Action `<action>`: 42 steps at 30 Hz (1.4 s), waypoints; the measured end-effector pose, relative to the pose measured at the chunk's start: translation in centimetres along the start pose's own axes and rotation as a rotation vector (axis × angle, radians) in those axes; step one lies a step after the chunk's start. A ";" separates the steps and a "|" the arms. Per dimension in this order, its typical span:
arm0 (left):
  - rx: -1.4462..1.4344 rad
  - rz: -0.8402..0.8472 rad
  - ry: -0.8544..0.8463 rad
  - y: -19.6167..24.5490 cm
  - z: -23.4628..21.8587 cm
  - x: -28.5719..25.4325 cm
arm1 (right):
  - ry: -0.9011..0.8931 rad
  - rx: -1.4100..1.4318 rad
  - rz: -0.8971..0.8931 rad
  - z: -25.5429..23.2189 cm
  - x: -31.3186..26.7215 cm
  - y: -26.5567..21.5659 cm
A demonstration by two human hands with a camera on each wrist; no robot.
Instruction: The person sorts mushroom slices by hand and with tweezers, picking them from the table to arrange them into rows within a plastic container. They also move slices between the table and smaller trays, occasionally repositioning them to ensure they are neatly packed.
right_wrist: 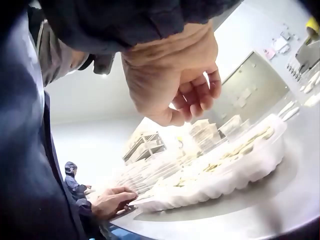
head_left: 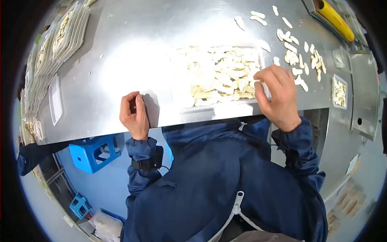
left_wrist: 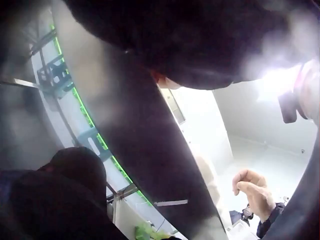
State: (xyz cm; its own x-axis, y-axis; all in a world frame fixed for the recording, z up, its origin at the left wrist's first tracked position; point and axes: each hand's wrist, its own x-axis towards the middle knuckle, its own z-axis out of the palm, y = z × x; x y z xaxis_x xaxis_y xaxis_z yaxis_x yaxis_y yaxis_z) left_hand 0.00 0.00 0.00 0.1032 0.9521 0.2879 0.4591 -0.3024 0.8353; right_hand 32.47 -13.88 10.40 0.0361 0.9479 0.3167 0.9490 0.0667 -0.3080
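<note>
A clear plastic tray full of pale, elongated, curved pieces lies near the front edge of the metal table. Over the tray's right rim hovers my right hand, its fingers loosely bent and nothing visible between them. In the right wrist view this right hand is above the tray with its fingers hanging down. My left hand is at the table's front edge, left of the tray, loosely curled and holding nothing. The left wrist view is mostly blocked by dark sleeve.
Loose pale pieces are scattered right of the tray. Stacked trays stand at the far left, beside a single white tray. A smaller filled tray and a yellow tube-like object are on the right. A blue stool stands below.
</note>
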 end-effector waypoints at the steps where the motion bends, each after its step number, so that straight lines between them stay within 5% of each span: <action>1: -0.006 0.002 -0.001 -0.1 0.0 -0.2 | 0.005 0.046 0.008 0.0 -0.6 -0.4; 2: -0.010 0.005 0.003 -0.3 -0.1 -0.4 | 0.010 0.093 0.012 0.1 -1.0 -0.9; 5: -0.083 -0.041 -0.034 0.6 -0.7 -0.3 | -0.092 1.181 0.611 -0.1 -2.1 -1.9; 10: -0.303 -0.017 -0.165 6.6 -2.7 -0.4 | -0.023 1.661 0.597 0.7 -2.2 -0.5; 13: -0.363 -0.108 -0.298 8.9 -3.3 -1.0 | -0.037 1.618 0.584 0.2 -1.7 -0.3; 17: 0.031 0.183 -0.257 7.5 -2.6 -1.2 | -0.183 1.380 0.598 -0.8 -2.6 0.4; 21: -0.060 -0.015 -0.165 3.4 -3.3 -0.8 | -0.272 1.411 0.602 -1.5 -4.3 1.4; 25: -0.089 -0.052 -0.135 2.0 -2.9 -0.7 | -0.160 1.340 0.660 -2.7 -5.3 2.3; 31: -0.151 -0.154 -0.113 -0.3 -1.1 -0.5 | 0.250 1.223 0.697 -2.5 -6.6 4.0; 33: -0.002 -0.042 -0.106 -0.8 -1.0 -0.2 | 0.311 1.178 0.710 -2.6 -6.3 4.8; 42: 0.075 0.015 -0.120 -0.7 -0.7 -0.5 | 0.143 0.656 0.527 -1.1 -6.2 5.0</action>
State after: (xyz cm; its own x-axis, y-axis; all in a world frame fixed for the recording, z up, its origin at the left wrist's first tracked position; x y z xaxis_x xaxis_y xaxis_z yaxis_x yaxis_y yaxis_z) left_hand -1.00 -0.28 -0.45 0.2132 0.9475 0.2383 0.5210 -0.3166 0.7927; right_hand 37.34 -19.76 7.92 0.5028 0.8604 0.0828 0.4255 -0.1630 -0.8901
